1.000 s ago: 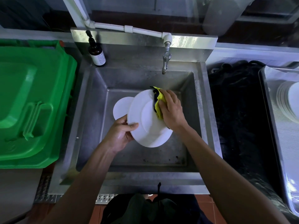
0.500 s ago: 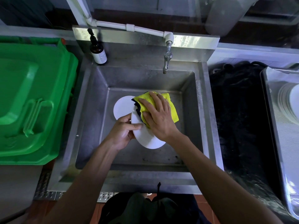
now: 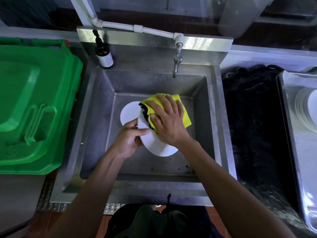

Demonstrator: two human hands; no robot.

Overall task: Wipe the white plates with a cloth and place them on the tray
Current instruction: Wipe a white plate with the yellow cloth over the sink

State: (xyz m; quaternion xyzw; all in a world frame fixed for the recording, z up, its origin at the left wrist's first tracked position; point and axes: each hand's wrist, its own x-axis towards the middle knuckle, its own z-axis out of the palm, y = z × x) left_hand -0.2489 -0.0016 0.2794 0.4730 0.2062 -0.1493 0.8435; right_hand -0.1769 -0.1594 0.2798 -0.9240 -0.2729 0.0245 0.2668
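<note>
Fingers [image 3: 163, 107] of the right hand [image 3: 169, 122] lie spread and nearly straight across a yellow cloth [image 3: 181, 110], pressing it flat onto the upper part of a white plate [image 3: 157, 145]. Dark edging of the cloth shows at its left side, where it folds over the plate's face. At the plate's left rim the left hand [image 3: 127, 138] grips it, thumb laid on the face and the other fingers curled behind, so the plate is held tilted above the floor of the steel sink [image 3: 96, 117]. Behind the left hand a second white plate [image 3: 128, 112] lies on the sink floor, towards the back left of the basin, partly covered by the held plate. A tap [image 3: 177, 65] hangs over the basin's back wall, fed by a white pipe [image 3: 151, 30], and a dark pump bottle [image 3: 103, 52] stands on the sink's back left corner. Left of the sink is a green bin lid [image 3: 34, 103]. At the right edge of the view, a metal tray [image 3: 301, 152] carries a stack of white plates [image 3: 307, 109].
</note>
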